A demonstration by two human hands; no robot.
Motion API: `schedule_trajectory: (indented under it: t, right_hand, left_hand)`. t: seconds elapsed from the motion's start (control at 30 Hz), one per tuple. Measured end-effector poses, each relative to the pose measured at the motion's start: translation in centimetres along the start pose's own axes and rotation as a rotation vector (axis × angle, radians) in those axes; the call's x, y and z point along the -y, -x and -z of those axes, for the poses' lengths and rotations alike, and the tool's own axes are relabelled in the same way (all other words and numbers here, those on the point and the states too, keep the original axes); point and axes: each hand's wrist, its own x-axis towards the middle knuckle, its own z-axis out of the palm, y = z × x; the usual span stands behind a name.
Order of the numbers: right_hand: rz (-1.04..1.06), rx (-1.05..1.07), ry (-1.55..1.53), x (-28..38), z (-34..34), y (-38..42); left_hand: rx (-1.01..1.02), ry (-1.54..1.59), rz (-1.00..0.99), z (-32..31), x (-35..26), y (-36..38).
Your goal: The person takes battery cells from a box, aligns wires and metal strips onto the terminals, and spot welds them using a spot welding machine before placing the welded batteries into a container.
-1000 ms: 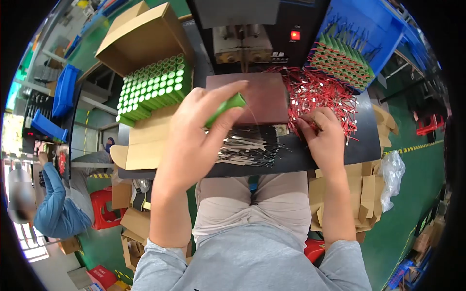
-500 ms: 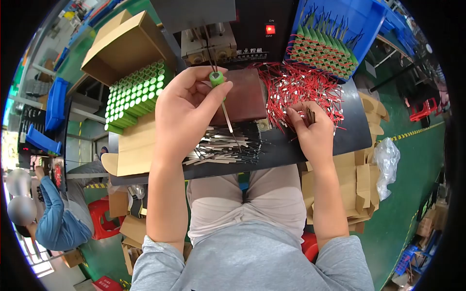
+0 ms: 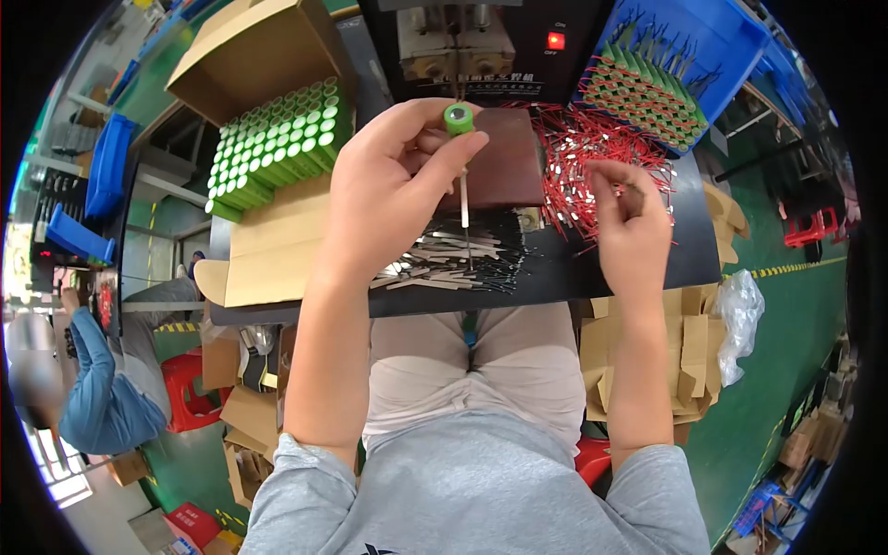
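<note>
My left hand [image 3: 398,180] is closed around a green cylindrical battery cell [image 3: 458,118], its round end facing up at me. A thin lead with a white end [image 3: 464,208] hangs down below the cell. The cell is just in front of the spot welder's electrodes [image 3: 458,65], over a dark brown block [image 3: 509,157]. Over a pile of red wires [image 3: 569,190], my right hand [image 3: 638,222] has thumb and forefinger brought together; I cannot make out what is between them. Black wires with white ends [image 3: 444,254] lie in a heap below my left hand.
Rows of green cells [image 3: 277,148] stand at left beside an open cardboard box [image 3: 254,55]. A blue bin [image 3: 731,46] at right holds cells with wires attached. The welder's switch [image 3: 556,41] glows red. A person in blue [image 3: 111,379] sits far left.
My view has shifted, so the bench sits higher and farther right. My left hand still holds the cell. My right hand has moved a little over the red wires, its fingers turned differently.
</note>
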Motion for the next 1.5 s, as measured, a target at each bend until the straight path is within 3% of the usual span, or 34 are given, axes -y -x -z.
schedule_trajectory:
  t: [0.2,0.43,0.63,0.83,1.5]
  right_hand:
    - [-0.097,-0.001,-0.568,6.7,-2.2,-0.8]
    - [-0.215,0.172,-0.927,9.3,-6.0,-2.3]
    - [-0.187,0.187,-0.851,8.4,-6.8,-2.4]
    - [-0.147,0.070,-0.712,8.9,-7.6,-1.9]
    - [-0.171,0.066,-0.775,8.8,-7.7,-2.0]
  left_hand:
    - [-0.032,-0.039,-0.018,-0.2,-0.1,0.0]
    - [-0.076,-0.129,-0.107,-0.1,0.5,0.0]
    - [-0.104,-0.222,-0.191,-0.2,1.5,-0.5]
    - [-0.101,-0.211,-0.171,-0.2,1.1,-0.6]
    - [-0.151,-0.192,-0.229,-0.3,0.9,-0.5]
